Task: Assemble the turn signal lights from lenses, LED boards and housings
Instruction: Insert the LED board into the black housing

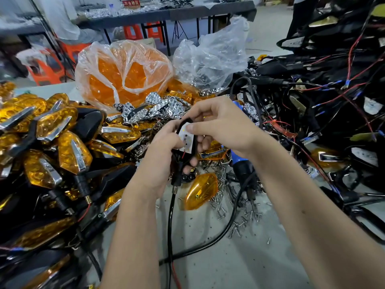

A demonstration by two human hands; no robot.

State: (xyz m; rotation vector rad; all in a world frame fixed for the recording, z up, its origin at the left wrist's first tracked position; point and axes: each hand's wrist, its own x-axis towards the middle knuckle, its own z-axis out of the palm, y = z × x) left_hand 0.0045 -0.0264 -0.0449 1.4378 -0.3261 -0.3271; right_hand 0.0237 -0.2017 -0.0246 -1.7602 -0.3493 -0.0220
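Both hands meet at the centre of the table over one black housing (183,157), whose threaded stem and black and red wires hang down below it. My left hand (160,155) grips the housing from the left. A white LED board (186,138) lies inside the housing, and my right hand (216,126) presses it with the thumb while its fingers curl round the housing's far side. A loose orange lens (200,191) lies on the table just below the hands. Chrome reflectors (158,108) are heaped behind the hands.
Finished orange-and-black turn signals (54,147) are piled at the left. A plastic bag of orange lenses (125,74) stands at the back, and a clear bag (210,57) beside it. Black housings with wires (325,105) fill the right. Screws (235,213) and a blue-handled tool (239,163) lie near the hands.
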